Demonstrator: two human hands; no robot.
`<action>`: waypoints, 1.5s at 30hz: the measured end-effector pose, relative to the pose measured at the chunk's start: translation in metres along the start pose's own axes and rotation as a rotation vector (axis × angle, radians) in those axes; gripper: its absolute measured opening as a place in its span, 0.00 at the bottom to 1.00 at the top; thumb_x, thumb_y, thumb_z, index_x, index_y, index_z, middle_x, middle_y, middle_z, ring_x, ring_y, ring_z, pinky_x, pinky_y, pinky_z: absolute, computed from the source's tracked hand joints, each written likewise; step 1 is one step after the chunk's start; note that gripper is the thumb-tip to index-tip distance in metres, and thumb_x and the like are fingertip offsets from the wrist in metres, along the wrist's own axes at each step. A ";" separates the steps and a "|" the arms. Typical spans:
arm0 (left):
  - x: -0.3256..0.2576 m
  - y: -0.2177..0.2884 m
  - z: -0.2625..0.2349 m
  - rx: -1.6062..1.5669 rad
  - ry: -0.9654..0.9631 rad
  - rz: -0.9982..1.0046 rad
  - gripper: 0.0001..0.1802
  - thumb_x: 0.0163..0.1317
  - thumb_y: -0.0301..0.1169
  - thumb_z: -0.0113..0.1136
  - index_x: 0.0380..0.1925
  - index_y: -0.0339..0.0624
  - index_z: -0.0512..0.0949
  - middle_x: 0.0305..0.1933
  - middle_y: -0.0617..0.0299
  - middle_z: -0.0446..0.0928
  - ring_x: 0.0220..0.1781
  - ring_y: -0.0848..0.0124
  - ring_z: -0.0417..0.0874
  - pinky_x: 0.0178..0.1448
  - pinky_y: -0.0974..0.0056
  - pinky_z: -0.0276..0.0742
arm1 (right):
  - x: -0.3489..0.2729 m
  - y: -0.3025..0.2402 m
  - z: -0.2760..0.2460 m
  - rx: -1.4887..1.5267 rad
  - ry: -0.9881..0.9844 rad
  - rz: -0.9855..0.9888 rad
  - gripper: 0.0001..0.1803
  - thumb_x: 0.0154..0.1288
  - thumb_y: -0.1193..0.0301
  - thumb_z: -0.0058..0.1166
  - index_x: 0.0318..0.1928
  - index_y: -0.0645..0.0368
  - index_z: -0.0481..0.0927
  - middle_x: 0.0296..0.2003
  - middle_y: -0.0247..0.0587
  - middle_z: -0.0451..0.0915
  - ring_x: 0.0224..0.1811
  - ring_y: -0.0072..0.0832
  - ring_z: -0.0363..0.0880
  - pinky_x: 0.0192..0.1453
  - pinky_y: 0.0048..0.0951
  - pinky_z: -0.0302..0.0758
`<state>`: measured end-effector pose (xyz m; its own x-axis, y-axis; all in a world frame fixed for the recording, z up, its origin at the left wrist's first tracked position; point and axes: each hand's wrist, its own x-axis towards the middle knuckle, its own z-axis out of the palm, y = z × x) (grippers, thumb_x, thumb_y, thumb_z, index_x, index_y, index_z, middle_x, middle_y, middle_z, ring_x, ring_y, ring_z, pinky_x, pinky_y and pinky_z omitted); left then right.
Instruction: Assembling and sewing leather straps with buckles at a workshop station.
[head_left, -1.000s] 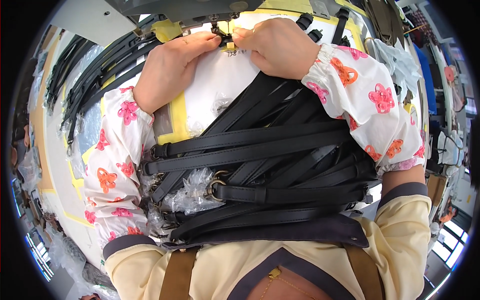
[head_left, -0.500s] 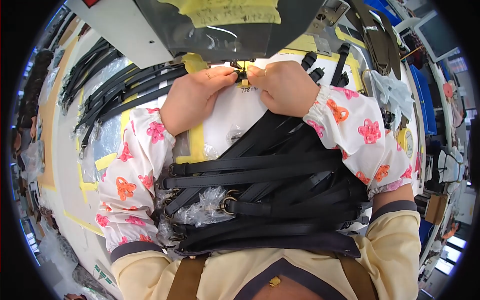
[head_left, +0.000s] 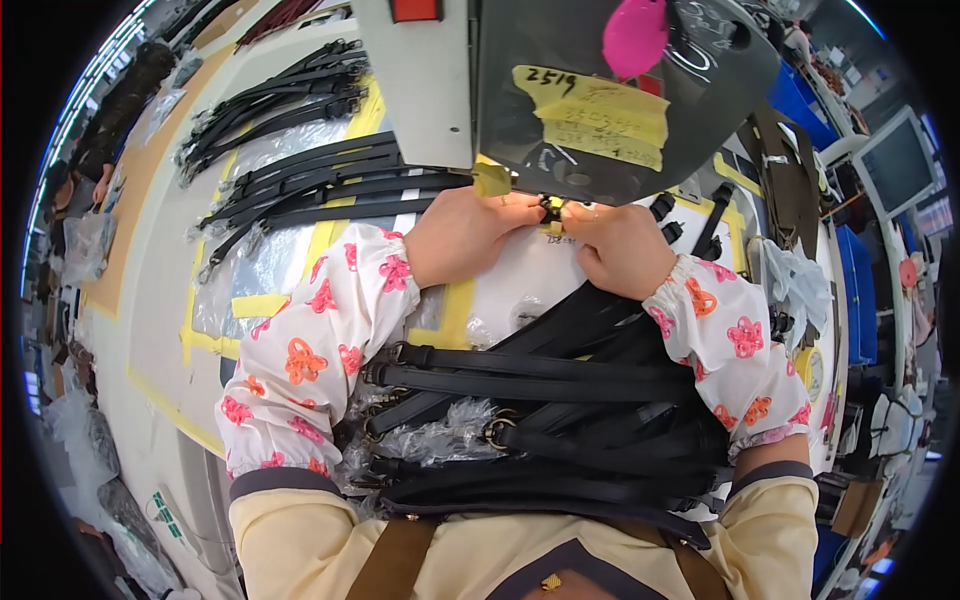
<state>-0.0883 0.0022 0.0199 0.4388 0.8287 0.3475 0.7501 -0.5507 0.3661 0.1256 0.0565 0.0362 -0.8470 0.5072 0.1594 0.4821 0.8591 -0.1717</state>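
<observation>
My left hand and my right hand meet under the dark cover of a machine head. Between their fingertips they pinch a small dark piece, perhaps a strap end; its exact kind is too small to make out. Yellow tape lies right beside it. A heap of black straps with metal rings and buckles rests in front of my body, some running up toward my right hand. Clear plastic wrap is tangled among them.
Black straps lie in rows at left and far left. The machine's pale column stands just beyond my left hand. To the right are brown straps, a whitish plastic bag, a blue bin and a monitor.
The view has tilted up, so more of the machine head shows, with a pink tag hanging on it. Both hands keep their pinch at the same spot beneath it.
</observation>
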 end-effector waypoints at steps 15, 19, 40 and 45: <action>-0.001 -0.004 0.001 0.049 0.046 0.052 0.14 0.55 0.26 0.51 0.42 0.45 0.78 0.44 0.60 0.79 0.35 0.61 0.81 0.36 0.61 0.77 | 0.002 0.003 0.002 -0.016 0.037 -0.003 0.16 0.44 0.75 0.47 0.36 0.65 0.78 0.22 0.48 0.77 0.22 0.43 0.76 0.27 0.39 0.73; -0.004 -0.005 0.002 0.038 0.079 0.060 0.13 0.55 0.26 0.50 0.41 0.44 0.78 0.45 0.60 0.79 0.34 0.61 0.81 0.36 0.62 0.77 | 0.003 0.000 0.000 -0.017 -0.007 -0.027 0.14 0.43 0.75 0.47 0.34 0.66 0.77 0.19 0.48 0.75 0.22 0.44 0.75 0.27 0.39 0.72; -0.005 -0.002 0.001 -0.018 0.081 0.072 0.13 0.53 0.24 0.52 0.40 0.41 0.77 0.46 0.59 0.77 0.38 0.60 0.80 0.38 0.61 0.77 | 0.002 -0.003 0.005 0.018 0.048 -0.024 0.15 0.41 0.76 0.47 0.35 0.67 0.75 0.18 0.47 0.71 0.22 0.43 0.74 0.26 0.40 0.70; -0.006 0.004 -0.003 -0.017 0.062 0.079 0.12 0.53 0.24 0.51 0.39 0.41 0.77 0.45 0.60 0.77 0.41 0.60 0.80 0.39 0.61 0.77 | 0.000 -0.007 0.004 0.003 0.075 -0.057 0.14 0.42 0.75 0.48 0.33 0.67 0.75 0.16 0.46 0.72 0.21 0.42 0.74 0.25 0.39 0.71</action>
<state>-0.0897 -0.0049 0.0221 0.4643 0.7753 0.4282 0.7056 -0.6160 0.3502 0.1214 0.0504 0.0335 -0.8537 0.4613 0.2417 0.4329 0.8866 -0.1629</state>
